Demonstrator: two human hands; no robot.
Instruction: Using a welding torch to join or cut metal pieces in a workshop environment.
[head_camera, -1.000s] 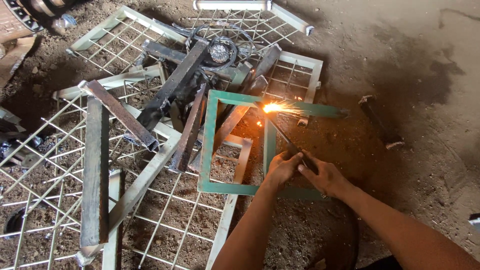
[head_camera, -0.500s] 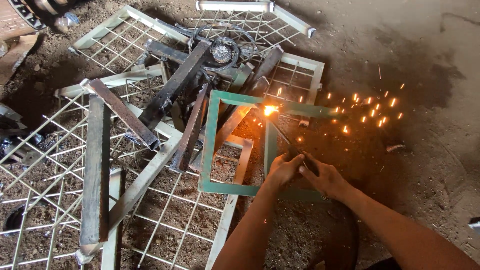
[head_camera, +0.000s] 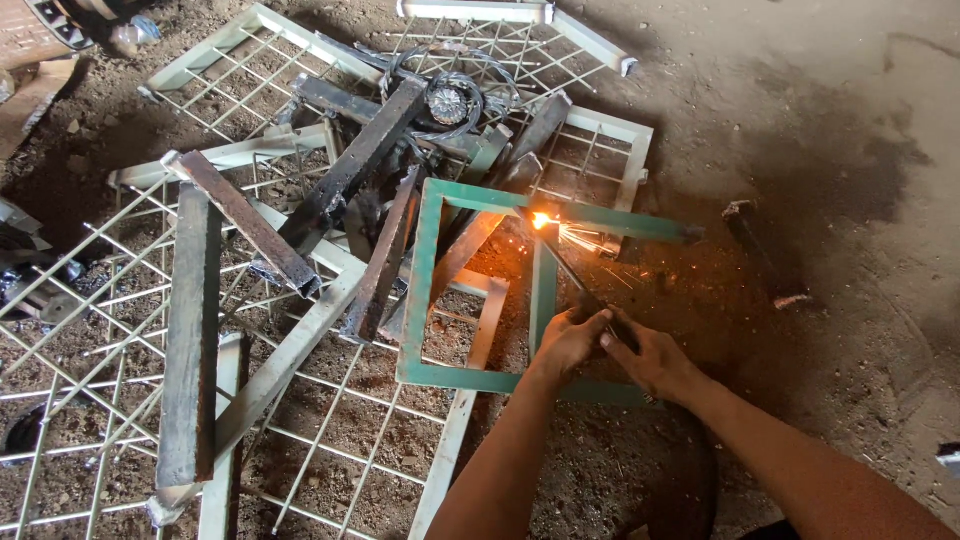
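Green steel frame (head_camera: 425, 290) lies on the dirt; arc (head_camera: 541, 220) burns at its top bar. Both my hands, left hand (head_camera: 568, 340) and right hand (head_camera: 650, 358), clamp the electrode holder (head_camera: 600, 312) just below that joint, grip detail likely hidden. I'd keep the arc short and steady.

Beyond your left hand (head_camera: 568, 342), the dirt floor (head_camera: 830, 130) carries the green metal frame (head_camera: 425, 290), white wire-mesh panels (head_camera: 100, 330) and rusty steel bars (head_camera: 190, 340).

Single head-worn view, angled steeply down and forward, close above the hands (head_camera: 610, 345) and dirt floor (head_camera: 850, 120).
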